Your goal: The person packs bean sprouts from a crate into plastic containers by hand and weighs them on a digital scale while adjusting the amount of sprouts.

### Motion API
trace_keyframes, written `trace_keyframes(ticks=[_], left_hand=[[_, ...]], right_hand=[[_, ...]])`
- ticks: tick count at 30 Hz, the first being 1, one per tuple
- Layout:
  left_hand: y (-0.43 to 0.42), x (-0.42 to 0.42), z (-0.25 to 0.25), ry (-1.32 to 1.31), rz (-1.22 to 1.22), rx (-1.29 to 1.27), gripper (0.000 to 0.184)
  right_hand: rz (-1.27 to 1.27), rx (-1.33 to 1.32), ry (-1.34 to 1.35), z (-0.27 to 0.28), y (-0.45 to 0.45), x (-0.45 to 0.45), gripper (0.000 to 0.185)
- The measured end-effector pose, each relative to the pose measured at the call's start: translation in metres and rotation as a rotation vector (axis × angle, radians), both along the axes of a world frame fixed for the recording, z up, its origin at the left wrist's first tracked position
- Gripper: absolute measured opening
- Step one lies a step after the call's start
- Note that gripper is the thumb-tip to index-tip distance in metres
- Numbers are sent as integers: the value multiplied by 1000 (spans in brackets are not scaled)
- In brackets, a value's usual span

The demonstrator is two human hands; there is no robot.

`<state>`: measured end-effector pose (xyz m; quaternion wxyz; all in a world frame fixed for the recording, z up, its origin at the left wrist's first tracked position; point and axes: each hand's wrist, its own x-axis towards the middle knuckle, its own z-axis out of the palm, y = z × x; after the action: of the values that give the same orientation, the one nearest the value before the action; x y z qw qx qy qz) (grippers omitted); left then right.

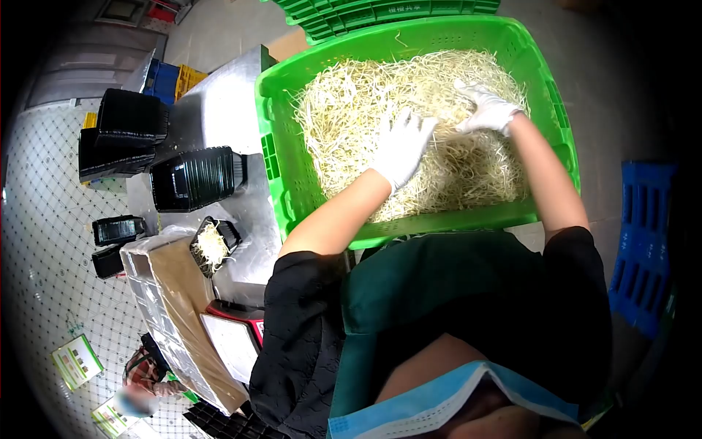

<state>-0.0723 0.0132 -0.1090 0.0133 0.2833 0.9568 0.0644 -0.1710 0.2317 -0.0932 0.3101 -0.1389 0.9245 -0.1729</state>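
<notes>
A bright green plastic crate (537, 88) holds a deep heap of pale bean sprouts (358, 95). My left hand (402, 150), in a white glove, lies palm down on the sprouts near the middle, fingers spread. To its right, my right hand (488, 110), also gloved in white, rests on the heap with its thumb and fingers apart and its fingertips pointing left. Loose sprouts lie under and between both hands. A hollow shows in the heap below my right hand.
On the metal table (252, 183) at left stand stacked black plastic trays (194, 179) and a small black tray of sprouts (212, 247). Near it are a cardboard box (175, 293) and a scale (232, 340). A blue pallet (643, 241) is at right. Another person (142, 373) is at lower left.
</notes>
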Motion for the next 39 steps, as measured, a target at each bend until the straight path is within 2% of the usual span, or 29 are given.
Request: trace_keyframes(ticks=[1, 3, 5, 7, 8, 9, 11, 13, 15, 16, 17, 18, 19, 21, 22, 23, 25, 26, 27, 28, 29, 30, 31, 32, 33, 35, 36, 38, 39], left_hand=[[-4, 1, -2, 3, 8, 5, 75], [-14, 9, -4, -36, 197, 100, 75], [-11, 14, 5, -50, 233, 57, 75], [-2, 2, 19, -81, 275, 60, 77], [-4, 1, -3, 148, 243, 92, 78], [-4, 0, 0, 151, 243, 95, 78], [-4, -1, 2, -194, 299, -95, 78], [-11, 0, -6, -79, 285, -61, 77], [-19, -3, 27, -70, 323, 14, 80], [-31, 2, 70, -184, 322, 62, 87], [-53, 8, 90, -76, 325, 92, 92], [-88, 19, 107, 153, 281, 208, 86], [-122, 20, 130, 7, 483, 221, 78], [-203, 30, 159, 194, 762, 618, 51], [-239, 31, 177, 417, 799, 434, 41], [-306, 32, 174, 725, 795, 49, 38], [-421, 62, 154, 857, 995, -562, 57], [-468, 76, 137, 499, 1392, -684, 66], [-494, 87, 133, 196, 1476, -453, 56], [-517, 103, 111, 155, 1325, 300, 33], [-512, 109, 106, 145, 1317, 605, 16], [-507, 113, 101, 195, 1318, 760, 11], [-506, 115, 98, 242, 1310, 910, 8], [-515, 115, 102, 230, 1353, 691, 11], [-499, 113, 113, 346, 1461, 135, 22], [-480, 118, 135, 351, 1508, -333, 40], [-486, 122, 146, 278, 1577, -163, 45], [-464, 128, 186, 309, 1581, -231, 39], [-451, 132, 204, 352, 1589, 53, 37]], right_hand=[[3, -6, -38, 21, 2, 0, 109], [-212, -299, -57, 24, 17, -11, 114], [-310, -291, -230, 31, -6, -12, 116], [-62, -83, -151, 34, -45, 18, 122], [29, 76, -60, 39, -68, 41, 124], [63, 341, 124, 39, -88, 71, 127], [125, 425, 189, 33, -108, 97, 124], [181, 504, 256, 21, -113, 100, 121], [62, 409, 296, 7, -102, 76, 118], [11, 346, 72, 21, -96, 56, 113], [-40, 229, 63, 15, -84, 42, 113], [-67, 24, 84, -8, -66, 27, 114], [-71, -229, 98, -46, -48, 10, 114], [-18, -445, 222, -89, -21, -10, 114], [66, -250, 478, -68, -22, -5, 114], [113, -30, 731, -47, -24, 1, 113], [-37, 246, 155, -15, -49, 10, 114], [26, 227, 270, -29, -53, 17, 114], [30, 227, 277, -25, -55, 24, 114], [-8, 216, 263, -18, -58, 33, 113], [-44, 206, 246, -10, -60, 38, 113], [-88, 95, 152, 3, -55, 32, 101], [-83, 97, 146, -3, -40, 26, 101], [-197, -312, 18, -10, -14, 13, 96], [-305, -719, -114, -15, 1, 4, 91], [-245, -386, 176, 25, 10, 6, 81], [-118, -703, 128, 23, 17, 6, 92], [-97, -570, 109, 24, 16, 17, 102], [-79, -440, 94, 28, 11, 25, 112]])
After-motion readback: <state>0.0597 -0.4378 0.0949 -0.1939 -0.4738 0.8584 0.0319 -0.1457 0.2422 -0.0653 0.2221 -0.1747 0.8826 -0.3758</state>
